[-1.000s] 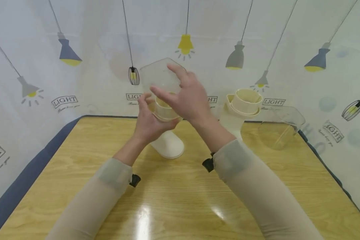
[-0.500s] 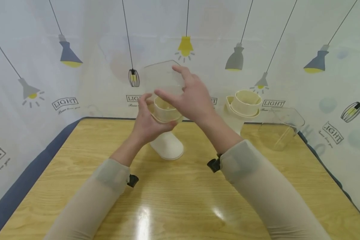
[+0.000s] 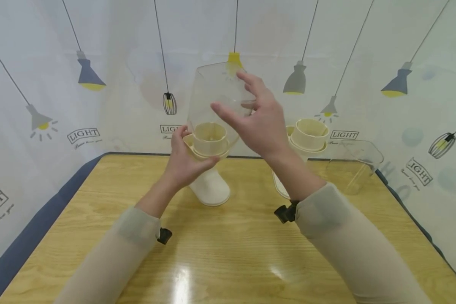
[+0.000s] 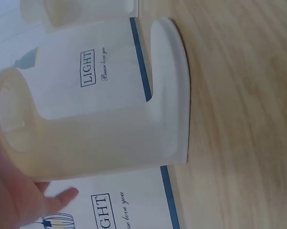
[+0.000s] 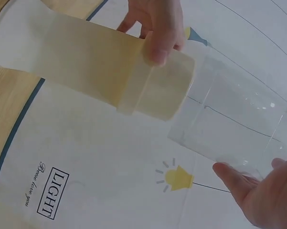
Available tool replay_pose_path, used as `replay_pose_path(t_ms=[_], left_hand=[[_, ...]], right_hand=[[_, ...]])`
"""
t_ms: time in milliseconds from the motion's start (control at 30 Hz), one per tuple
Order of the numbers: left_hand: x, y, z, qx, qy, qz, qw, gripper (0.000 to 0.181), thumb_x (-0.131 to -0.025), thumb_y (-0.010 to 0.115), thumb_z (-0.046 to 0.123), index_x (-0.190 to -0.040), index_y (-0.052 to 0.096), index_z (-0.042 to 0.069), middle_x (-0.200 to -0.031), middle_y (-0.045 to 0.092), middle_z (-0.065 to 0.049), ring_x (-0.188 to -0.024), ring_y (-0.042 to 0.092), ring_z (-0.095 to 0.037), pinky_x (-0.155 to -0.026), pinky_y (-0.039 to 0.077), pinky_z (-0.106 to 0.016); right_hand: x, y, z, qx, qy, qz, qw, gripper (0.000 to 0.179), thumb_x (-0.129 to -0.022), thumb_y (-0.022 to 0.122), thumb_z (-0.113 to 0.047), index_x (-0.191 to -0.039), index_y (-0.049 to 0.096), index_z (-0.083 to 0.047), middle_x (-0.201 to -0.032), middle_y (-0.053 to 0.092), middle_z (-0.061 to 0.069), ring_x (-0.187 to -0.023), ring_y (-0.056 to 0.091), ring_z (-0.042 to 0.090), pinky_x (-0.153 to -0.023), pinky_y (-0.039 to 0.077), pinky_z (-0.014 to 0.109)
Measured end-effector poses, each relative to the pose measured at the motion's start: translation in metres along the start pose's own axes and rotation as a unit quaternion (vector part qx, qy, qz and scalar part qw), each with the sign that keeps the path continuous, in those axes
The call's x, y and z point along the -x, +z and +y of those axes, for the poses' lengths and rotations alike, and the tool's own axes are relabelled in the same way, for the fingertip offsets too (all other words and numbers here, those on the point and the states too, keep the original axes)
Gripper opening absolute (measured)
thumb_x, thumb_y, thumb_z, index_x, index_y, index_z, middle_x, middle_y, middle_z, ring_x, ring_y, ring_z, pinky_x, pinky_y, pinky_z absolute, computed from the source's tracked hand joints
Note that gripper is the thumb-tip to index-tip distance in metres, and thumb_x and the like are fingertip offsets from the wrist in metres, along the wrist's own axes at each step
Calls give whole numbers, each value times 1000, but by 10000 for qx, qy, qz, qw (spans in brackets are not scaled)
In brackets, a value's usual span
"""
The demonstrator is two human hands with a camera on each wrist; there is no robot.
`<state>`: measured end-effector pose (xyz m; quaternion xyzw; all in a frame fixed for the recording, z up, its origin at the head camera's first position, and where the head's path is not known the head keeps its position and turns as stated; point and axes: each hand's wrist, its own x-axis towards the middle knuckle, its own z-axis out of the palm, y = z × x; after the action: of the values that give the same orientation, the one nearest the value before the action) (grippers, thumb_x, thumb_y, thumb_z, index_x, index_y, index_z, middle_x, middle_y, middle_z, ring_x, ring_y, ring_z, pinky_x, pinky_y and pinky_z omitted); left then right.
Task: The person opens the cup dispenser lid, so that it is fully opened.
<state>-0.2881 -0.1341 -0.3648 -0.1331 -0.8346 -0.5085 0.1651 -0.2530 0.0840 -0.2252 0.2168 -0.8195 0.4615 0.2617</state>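
Around the collar of a cream dispenser stand (image 3: pixel 211 183), my left hand (image 3: pixel 182 164) keeps its grip; the thumb lies along the near side. The stand's foot rests on the table, and its round neck faces up. Over that neck my right hand (image 3: pixel 262 122) holds a clear plastic container (image 3: pixel 213 90), tilted, with thumb and fingers spread around its side. In the right wrist view the clear container (image 5: pixel 234 114) has its end at the stand's rim (image 5: pixel 169 88); whether they touch I cannot tell. The left wrist view shows the stand (image 4: pixel 105 143) from the side.
To the right stands a second cream stand (image 3: pixel 309 135), partly behind my right forearm. Beyond it is another clear container (image 3: pixel 355 171) near the table's right back edge. A wooden table (image 3: pixel 228 253) lies in front, with a lamp-printed cloth (image 3: pixel 129 105) hanging behind.
My right hand has moved right and slightly up, taking the clear container with it, so more of the container and of the stand's neck shows. My left hand keeps hold of the stand.
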Motion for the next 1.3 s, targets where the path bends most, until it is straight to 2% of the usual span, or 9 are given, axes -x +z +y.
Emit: replay_pose_path(t_ms=[133,267,400,567,767,933,1067,1167,1300], left_hand=[[9,3,1,-89,-270,188,9994,128,-79,94,48,-170,14,8,-167,30,-22,-147,45,-37,-128,38,-59],[15,9,5,-202,-519,334,9979,126,-78,93,51,-171,18,8,-163,33,-22,-139,49,-35,-122,46,-60],[19,17,10,-440,-729,488,9952,127,-77,91,55,-171,19,9,-160,36,-22,-131,53,-34,-114,53,-58],[17,26,19,-458,-1126,599,9908,135,-76,90,65,-173,11,15,-161,33,-23,-128,56,-37,-109,57,-58],[17,32,24,-310,-1514,723,9853,137,-76,87,73,-174,4,24,-166,27,-22,-132,56,-41,-109,57,-60],[19,34,20,-93,-1507,842,9849,131,-79,87,66,-173,5,29,-165,27,-20,-130,56,-38,-107,57,-59],[20,31,15,147,-1354,886,9867,129,-78,90,62,-173,9,28,-162,28,-20,-131,54,-37,-110,55,-60],[19,26,11,313,-1279,738,9885,130,-78,92,60,-173,10,28,-163,28,-21,-136,51,-37,-116,51,-62],[16,16,5,516,-1107,345,9919,128,-82,92,57,-175,10,26,-168,27,-21,-147,45,-39,-124,43,-63]], right_hand=[[7,-18,-6,-160,157,81,9997,77,-94,85,-48,-162,52,-32,-167,53,-13,-135,70,26,-95,66,44],[16,-38,-10,-284,337,201,9988,73,-95,84,-46,-161,53,-36,-167,54,-5,-131,73,26,-100,65,44],[27,-56,-10,-281,405,343,9982,71,-94,84,-44,-159,55,-40,-164,56,-2,-129,74,27,-100,64,35],[45,-72,-1,-72,278,477,9984,72,-94,85,-37,-159,56,-39,-161,60,-9,-126,75,24,-92,58,21],[66,-83,10,66,365,460,9983,73,-94,86,-30,-159,56,-39,-159,61,-12,-118,74,11,-82,53,18],[79,-90,18,75,482,390,9980,73,-94,87,-27,-159,57,-40,-161,60,-10,-112,71,0,-77,53,14],[88,-96,25,108,500,394,9979,74,-93,88,-22,-159,58,-38,-160,62,-5,-108,72,-2,-74,54,12],[96,-102,31,173,586,340,9976,75,-93,88,-20,-160,57,-37,-160,62,-2,-106,72,-4,-73,54,11],[107,-111,39,351,552,256,9975,77,-91,89,-17,-160,58,-33,-159,62,5,-101,71,-8,-66,51,10]])
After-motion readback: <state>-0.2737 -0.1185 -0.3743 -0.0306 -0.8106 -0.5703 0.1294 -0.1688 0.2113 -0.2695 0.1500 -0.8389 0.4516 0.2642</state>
